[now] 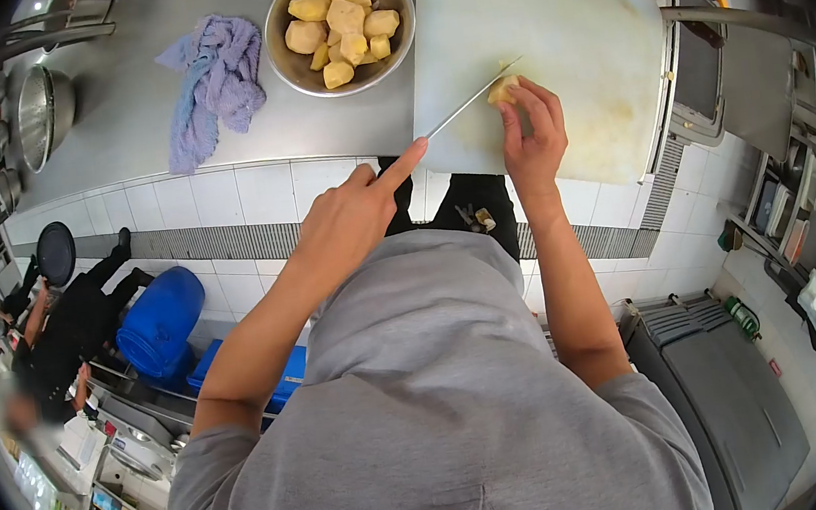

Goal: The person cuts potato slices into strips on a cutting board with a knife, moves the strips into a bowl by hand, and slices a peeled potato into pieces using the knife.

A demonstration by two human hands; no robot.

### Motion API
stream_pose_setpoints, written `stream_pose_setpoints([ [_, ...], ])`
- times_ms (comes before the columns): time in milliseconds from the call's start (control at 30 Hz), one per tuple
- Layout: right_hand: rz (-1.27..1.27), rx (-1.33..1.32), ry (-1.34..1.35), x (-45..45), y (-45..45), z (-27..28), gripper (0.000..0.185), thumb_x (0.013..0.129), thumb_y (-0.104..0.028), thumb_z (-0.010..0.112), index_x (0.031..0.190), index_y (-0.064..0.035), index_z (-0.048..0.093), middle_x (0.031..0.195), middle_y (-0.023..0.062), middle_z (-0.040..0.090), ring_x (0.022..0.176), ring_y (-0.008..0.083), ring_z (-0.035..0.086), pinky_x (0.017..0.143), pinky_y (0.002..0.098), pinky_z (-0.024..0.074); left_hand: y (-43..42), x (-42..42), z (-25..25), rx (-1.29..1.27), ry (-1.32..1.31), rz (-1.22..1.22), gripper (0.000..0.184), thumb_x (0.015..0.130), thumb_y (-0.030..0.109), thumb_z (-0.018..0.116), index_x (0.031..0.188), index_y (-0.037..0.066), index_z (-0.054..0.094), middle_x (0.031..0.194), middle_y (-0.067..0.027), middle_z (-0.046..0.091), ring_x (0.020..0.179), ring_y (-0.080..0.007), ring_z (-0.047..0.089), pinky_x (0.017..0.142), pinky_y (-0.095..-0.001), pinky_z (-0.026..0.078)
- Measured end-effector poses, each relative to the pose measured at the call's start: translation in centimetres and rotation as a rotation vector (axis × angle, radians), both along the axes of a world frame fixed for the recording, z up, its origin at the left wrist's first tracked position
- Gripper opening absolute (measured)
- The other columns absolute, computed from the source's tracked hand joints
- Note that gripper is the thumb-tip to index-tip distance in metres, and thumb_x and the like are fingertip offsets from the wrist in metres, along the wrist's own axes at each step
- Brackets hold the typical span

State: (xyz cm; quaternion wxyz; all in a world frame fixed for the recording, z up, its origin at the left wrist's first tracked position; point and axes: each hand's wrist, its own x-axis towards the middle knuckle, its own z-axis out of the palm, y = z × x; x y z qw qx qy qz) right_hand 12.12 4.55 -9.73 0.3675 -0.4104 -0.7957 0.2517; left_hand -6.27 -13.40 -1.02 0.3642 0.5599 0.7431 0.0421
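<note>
A knife [471, 102] is gripped in the left hand [353, 211], its handle hidden by the curled fingers and the index finger laid straight along the near end of the blade. The thin, straight metal blade is pointed away from the left hand and across to the right, its long axis run on a slant so that the tip is brought just beyond the fingertips of the right hand [535, 135]. A potato piece [501, 93] is pinched between the thumb and fingers of the right hand, just to the near side of the blade; whether it is touched by the edge cannot be told. Its pale yellow, cut surface is partly covered by the fingers, so its long axis cannot be made out. Beneath the blade and the right hand, a flat, whitish cutting board [554, 37] with faint yellowish stains is laid on the brushed metal desk [333, 123]. Beyond the left hand, a round, shiny metal bowl [308, 80] is heaped with peeled potatoes [346, 17], smooth, faceted and bluntly rounded. Farther to the left of that hand, a crumpled, fuzzy lavender cloth [218, 90] is spread, with a perforated metal colander [34, 111] set well apart beyond it.
</note>
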Motion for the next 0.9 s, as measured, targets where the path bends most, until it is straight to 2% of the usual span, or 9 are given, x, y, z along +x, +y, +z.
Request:
stream_pose_setpoints([
  [133, 0.001, -0.011, -0.025, 0.1, -0.2, -0.1, 0.022, 0.099, -0.004, 0.085, 0.121, -0.0045, 0.081, 0.128, 0.016, 0.079, 0.114, 0.0338, 0.078, 0.096, 0.0414, 0.0644, -2.0, -0.4, 2.5, -0.023, 0.052, -0.017, 0.09, 0.101, 0.005, 0.069, 0.178, 0.04, 0.039, 0.096, -0.0132, 0.066, 0.067, -0.0392, 0.07, 0.066, -0.0526, 0.063],
  [200, 0.001, -0.015, -0.021, 0.0, -0.2, 0.0, 0.022, 0.099, -0.004, 0.085, 0.121, -0.0046, 0.081, 0.127, 0.0159, 0.079, 0.114, 0.0336, 0.078, 0.096, 0.0413, 0.0644, -3.2, -0.6, 3.0, -0.039, 0.121, -0.093, 0.097, 0.101, 0.008, 0.069, 0.182, 0.043, 0.029, 0.097, -0.0146, 0.065, 0.065, -0.0365, 0.072, 0.061, -0.0484, 0.065],
  [400, 0.007, -0.027, -0.01, 0.0, -0.1, -0.1, 0.021, 0.1, -0.005, 0.085, 0.121, -0.0056, 0.082, 0.127, 0.0154, 0.079, 0.114, 0.0327, 0.078, 0.096, 0.0407, 0.0644, -3.9, -1.0, 4.4, -0.023, 0.088, -0.098, 0.099, 0.101, 0.009, 0.072, 0.182, 0.044, 0.027, 0.097, -0.0137, 0.064, 0.066, -0.0351, 0.073, 0.063, -0.0467, 0.066],
  [433, 0.007, -0.029, -0.005, 0.0, -0.2, -0.1, 0.021, 0.1, -0.005, 0.085, 0.121, -0.006, 0.082, 0.127, 0.0153, 0.079, 0.114, 0.0324, 0.078, 0.096, 0.0406, 0.0643, -3.9, -1.0, 4.5, -0.025, 0.087, -0.099, 0.099, 0.101, 0.009, 0.072, 0.182, 0.044, 0.027, 0.097, -0.0137, 0.064, 0.066, -0.0351, 0.073, 0.063, -0.0467, 0.066],
  [500, 0.003, -0.016, 0.003, -0.2, -0.1, -0.2, 0.022, 0.099, -0.005, 0.086, 0.12, -0.0063, 0.083, 0.125, 0.0154, 0.079, 0.111, 0.0321, 0.078, 0.093, 0.0403, 0.0651, -3.9, -0.9, 4.5, -0.082, 0.045, -0.049, 0.093, 0.1, 0.005, 0.069, 0.179, 0.042, 0.037, 0.101, -0.0118, 0.066, 0.073, -0.0383, 0.072, 0.071, -0.0511, 0.065],
  [533, -0.001, -0.001, 0.01, -0.2, 0.0, -0.2, 0.023, 0.097, -0.006, 0.088, 0.119, -0.0067, 0.084, 0.123, 0.0155, 0.079, 0.108, 0.0318, 0.078, 0.089, 0.04, 0.0659, -3.7, -0.9, 4.4, -0.082, 0.044, -0.05, 0.093, 0.1, 0.005, 0.069, 0.179, 0.042, 0.037, 0.101, -0.0118, 0.066, 0.073, -0.0383, 0.072, 0.071, -0.0511, 0.065],
  [733, 0.008, -0.002, 0.013, 0.0, 0.0, -0.2, 0.021, 0.097, -0.006, 0.087, 0.118, -0.0064, 0.084, 0.124, 0.0154, 0.078, 0.109, 0.032, 0.078, 0.09, 0.0401, 0.0656, -0.4, -0.5, 1.3, -0.108, -0.005, -0.033, 0.09, 0.104, 0.006, 0.067, 0.179, 0.042, 0.035, 0.099, -0.0142, 0.068, 0.075, -0.0395, 0.072, 0.072, -0.0519, 0.063],
  [800, 0.008, 0.002, -0.008, 0.0, -0.2, 0.1, 0.021, 0.098, -0.005, 0.087, 0.119, -0.0062, 0.084, 0.124, 0.0154, 0.078, 0.109, 0.0321, 0.077, 0.09, 0.0403, 0.0656, 0.6, -0.4, -0.1, 0.009, -0.069, 0.01, 0.089, 0.104, 0.006, 0.067, 0.179, 0.042, 0.035, 0.096, -0.0147, 0.068, 0.074, -0.0396, 0.072, 0.072, -0.0517, 0.063],
  [900, 0.01, 0.014, -0.02, -0.2, 0.0, 0.4, 0.022, 0.098, -0.005, 0.086, 0.121, -0.0059, 0.083, 0.124, 0.0156, 0.078, 0.109, 0.0325, 0.077, 0.09, 0.0406, 0.0655, 0.6, -0.6, -0.4, 0.039, -0.067, 0.013, 0.09, 0.104, 0.006, 0.068, 0.179, 0.043, 0.035, 0.095, -0.0146, 0.068, 0.073, -0.0395, 0.071, 0.071, -0.0517, 0.063],
])
